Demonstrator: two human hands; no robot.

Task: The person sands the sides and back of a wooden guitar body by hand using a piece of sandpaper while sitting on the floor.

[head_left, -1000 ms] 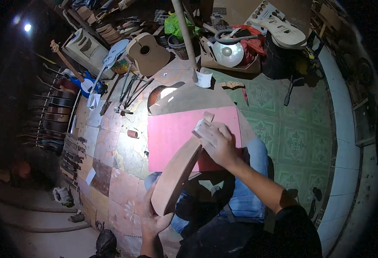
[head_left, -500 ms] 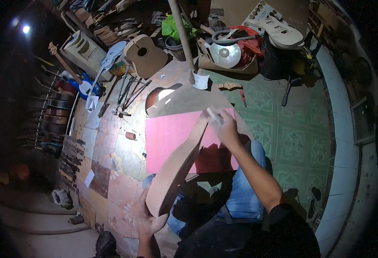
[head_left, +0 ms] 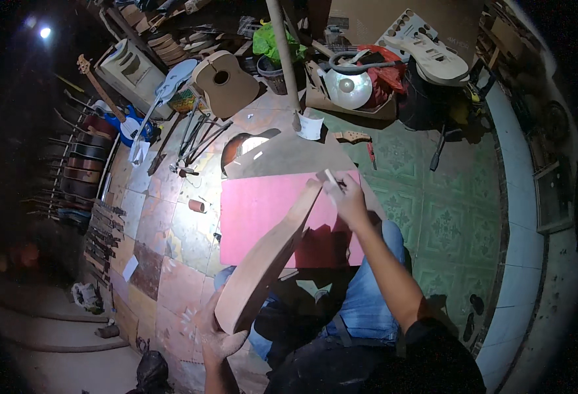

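Observation:
A bare wooden guitar body (head_left: 263,264) is tilted up on its edge above my lap, its pale curved side facing me and its narrow end pointing away. Its wide lower end rests in my left hand (head_left: 218,336), thumb on one side and fingers behind. Close to the narrow far end is my right hand (head_left: 350,202), pinching a small pale block (head_left: 330,176) that looks like a sanding block. I cannot tell whether the block touches the wood.
Under the work lies a pink board (head_left: 256,210). Beyond it are a sunburst guitar top (head_left: 236,150), a guitar neck (head_left: 352,136) and a red-handled tool (head_left: 372,155). A pole (head_left: 284,59) rises ahead. A brown roll (head_left: 197,206) sits on the tiles; guitars line the left.
My right hand and the block have moved slightly toward me and to the right. The guitar body's far end sits a little lower; my left hand keeps its hold.

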